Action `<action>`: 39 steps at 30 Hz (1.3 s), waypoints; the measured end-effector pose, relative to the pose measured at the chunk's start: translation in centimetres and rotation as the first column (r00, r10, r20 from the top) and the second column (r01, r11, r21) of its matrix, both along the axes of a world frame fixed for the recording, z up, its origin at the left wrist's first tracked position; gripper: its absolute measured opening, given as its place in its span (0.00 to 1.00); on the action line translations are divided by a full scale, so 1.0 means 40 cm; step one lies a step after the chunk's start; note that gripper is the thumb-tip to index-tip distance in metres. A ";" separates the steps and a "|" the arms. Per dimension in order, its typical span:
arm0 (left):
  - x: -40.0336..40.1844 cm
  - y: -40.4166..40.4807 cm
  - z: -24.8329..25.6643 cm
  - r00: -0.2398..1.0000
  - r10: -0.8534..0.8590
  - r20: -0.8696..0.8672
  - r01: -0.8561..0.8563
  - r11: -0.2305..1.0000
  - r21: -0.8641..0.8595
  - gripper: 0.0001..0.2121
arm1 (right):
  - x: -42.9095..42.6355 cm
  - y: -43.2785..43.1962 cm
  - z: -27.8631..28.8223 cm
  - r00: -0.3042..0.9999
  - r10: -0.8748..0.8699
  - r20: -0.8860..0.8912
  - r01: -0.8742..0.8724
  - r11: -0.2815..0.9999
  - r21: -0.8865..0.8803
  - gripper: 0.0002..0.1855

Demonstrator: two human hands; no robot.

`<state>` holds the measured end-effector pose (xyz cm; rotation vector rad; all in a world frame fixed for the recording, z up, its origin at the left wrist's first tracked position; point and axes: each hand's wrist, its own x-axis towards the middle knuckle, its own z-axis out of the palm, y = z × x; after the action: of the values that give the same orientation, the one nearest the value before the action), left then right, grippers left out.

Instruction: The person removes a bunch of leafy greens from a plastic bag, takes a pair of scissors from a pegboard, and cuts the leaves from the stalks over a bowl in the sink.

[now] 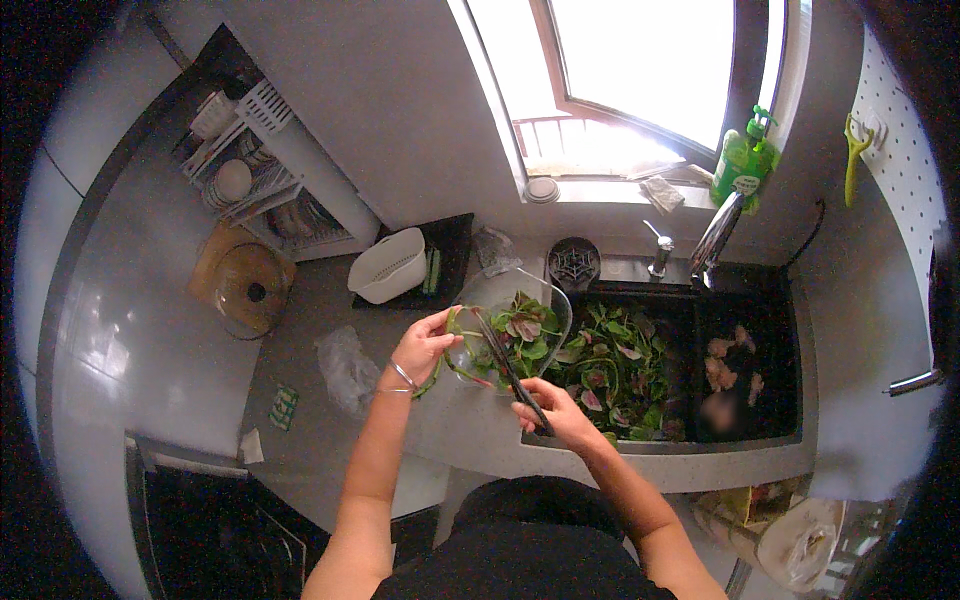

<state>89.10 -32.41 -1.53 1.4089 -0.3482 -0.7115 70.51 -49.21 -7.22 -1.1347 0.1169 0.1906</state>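
Pinched in the fingers of my left hand (424, 346) are leafy green stems (466, 343), some trailing below the wrist. My right hand (556, 411) grips a long dark utensil (504, 358). Its tip reaches up beside the stems, and I cannot tell whether it is scissors or chopsticks. Under and beyond the hands stands a clear bowl (564, 289) with green and purplish leaves (529, 324) in it. To the right, more loose leaves (611, 367) fill much of the left basin of a black sink (679, 360).
Pale pinkish pieces (721, 373) lie in the right basin, below the faucet (716, 240). A white basket (390, 266), crumpled plastic bag (346, 371) and glass lid (255, 291) occupy the left counter. Behind are a dish rack (300, 202), green soap bottle (742, 169) and open window (645, 75).
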 end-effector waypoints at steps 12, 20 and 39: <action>-0.012 0.000 -0.057 0.944 0.277 0.180 -0.275 0.961 -0.037 0.14 | 0.011 0.053 -0.036 0.999 0.043 -0.011 -0.042 0.993 0.112 0.23; -0.034 0.007 -0.091 0.969 0.235 0.072 -0.243 0.961 0.131 0.08 | 0.030 0.052 0.001 1.000 -0.019 -0.011 0.021 0.981 0.194 0.16; -0.078 -0.034 -0.111 0.943 0.332 0.028 -0.325 0.935 -0.145 0.07 | 0.007 -0.008 0.039 0.996 0.084 -0.031 -0.075 0.973 0.217 0.15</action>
<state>85.98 -33.78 -5.96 1.3130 -0.1906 -0.3695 70.78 -49.52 -5.64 -0.9193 0.0838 0.2903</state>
